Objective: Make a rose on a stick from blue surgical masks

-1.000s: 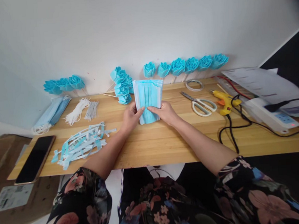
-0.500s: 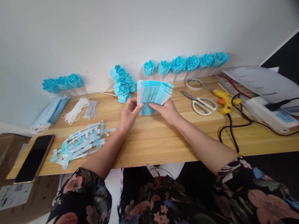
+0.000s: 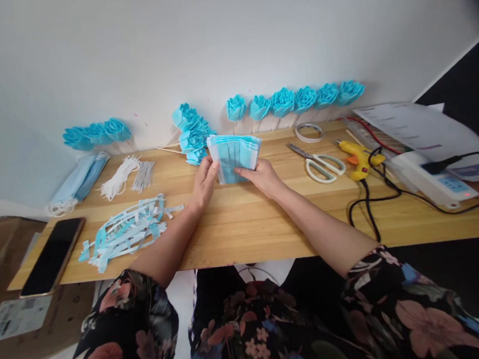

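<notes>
The bench spans the view, with a box below its left end, contents hidden. The mask stack is held tilted over the bench between both hands, its long axis running away from the body. The right hand pinches the stack's lower right, thumb in front. The left hand touches its left edge; whether that grip is closed I cannot tell. Neither hand is nearer.

Bunched into a stack of light-blue masks, creased vertically, whitish along the sides; held roughly upright over the table; slightly fanned at the top.
</notes>
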The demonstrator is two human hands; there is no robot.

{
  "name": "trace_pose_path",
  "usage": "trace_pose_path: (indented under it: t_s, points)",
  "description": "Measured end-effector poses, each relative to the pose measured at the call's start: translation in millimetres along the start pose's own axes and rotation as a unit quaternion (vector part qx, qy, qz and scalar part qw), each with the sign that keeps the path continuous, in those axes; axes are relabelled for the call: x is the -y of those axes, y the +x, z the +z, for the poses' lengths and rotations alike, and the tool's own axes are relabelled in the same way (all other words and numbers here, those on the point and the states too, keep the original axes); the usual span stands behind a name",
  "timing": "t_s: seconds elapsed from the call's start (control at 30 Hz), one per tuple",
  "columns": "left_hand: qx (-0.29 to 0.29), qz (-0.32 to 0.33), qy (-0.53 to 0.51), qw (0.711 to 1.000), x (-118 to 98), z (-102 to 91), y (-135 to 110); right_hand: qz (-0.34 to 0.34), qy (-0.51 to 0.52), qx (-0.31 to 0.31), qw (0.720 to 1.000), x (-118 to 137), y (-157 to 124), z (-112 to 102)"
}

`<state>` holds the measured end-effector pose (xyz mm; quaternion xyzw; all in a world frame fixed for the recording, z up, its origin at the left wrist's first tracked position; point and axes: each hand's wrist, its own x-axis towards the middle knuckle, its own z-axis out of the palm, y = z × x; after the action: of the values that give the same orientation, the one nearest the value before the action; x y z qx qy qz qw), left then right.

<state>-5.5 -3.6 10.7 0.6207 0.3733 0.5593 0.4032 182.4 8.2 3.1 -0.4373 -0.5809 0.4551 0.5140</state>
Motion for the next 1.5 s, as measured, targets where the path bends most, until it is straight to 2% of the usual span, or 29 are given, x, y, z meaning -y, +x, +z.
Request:
trace_pose_path:
  t_s: [0.17, 0.4, 0.53, 0.67, 0.93, 1.2, 1.5]
  points:
    - [0.018, -0.013, -0.027, 0.999, 8.7, 2.0, 3.2, 0.013, 0.007, 0.011, 1.0, 0.9, -1.0, 0.9]
    - [-0.031, 0.009, -0.017, 0.999, 9.3, 3.9, 0.7, 0.006, 0.034, 0.011, 0.999, 1.5, -3.3, 2.9]
    - [-0.019, -0.026, 0.0, 0.999, 17.0, 1.9, 3.3, 0.038, 0.034, 0.031, 0.998, -2.2, -3.5, 2.6]
    - [-0.007, -0.037, 0.009, 0.999, 22.1, 0.0, 3.5, 0.037, 0.039, 0.033, 0.998, 1.8, -3.6, 0.4]
    - [-0.004, -0.015, -0.002, 1.0, 14.0, 2.9, 1.3, -0.018, 0.031, -0.013, 0.999, 10.2, -3.9, -0.6]
    - [-0.009, -0.013, -0.006, 1.0, 17.7, 4.6, 3.0, 0.016, 0.032, 0.023, 0.999, 7.1, -4.6, -0.5]
    - [-0.011, -0.037, -0.01, 0.999, 20.7, 6.7, 1.9, 0.012, 0.041, -0.013, 0.999, 9.8, -4.8, 0.8]
